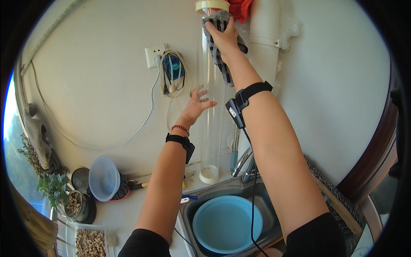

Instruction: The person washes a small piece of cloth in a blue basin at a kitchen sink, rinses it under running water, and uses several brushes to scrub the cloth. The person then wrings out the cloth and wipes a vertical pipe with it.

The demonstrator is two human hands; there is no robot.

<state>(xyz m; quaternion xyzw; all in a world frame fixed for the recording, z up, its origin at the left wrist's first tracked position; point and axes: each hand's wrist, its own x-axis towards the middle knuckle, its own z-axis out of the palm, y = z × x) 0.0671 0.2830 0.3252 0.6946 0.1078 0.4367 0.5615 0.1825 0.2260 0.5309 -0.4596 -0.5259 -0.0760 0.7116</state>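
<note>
A tall clear plastic tube (210, 138) stands upright on the counter against the wall, with a cream ring at its top and a cream base (209, 175). Near the top, my right hand (226, 37) presses a grey and black checked cloth (221, 59) to the tube's right side. Lower down on the left, my left hand (198, 104) has its fingers spread beside the tube, partly behind the clear wall. Whether those fingers touch the tube I cannot tell.
Below, a steel sink (189, 212) holds a light-blue basin (224, 221) of water under a chrome faucet (242, 162). A wall socket (154, 56) with bundled cords is at left. A bluish bowl (104, 178), a potted plant (54, 189) and a bin of peanuts (90, 242) stand on the left.
</note>
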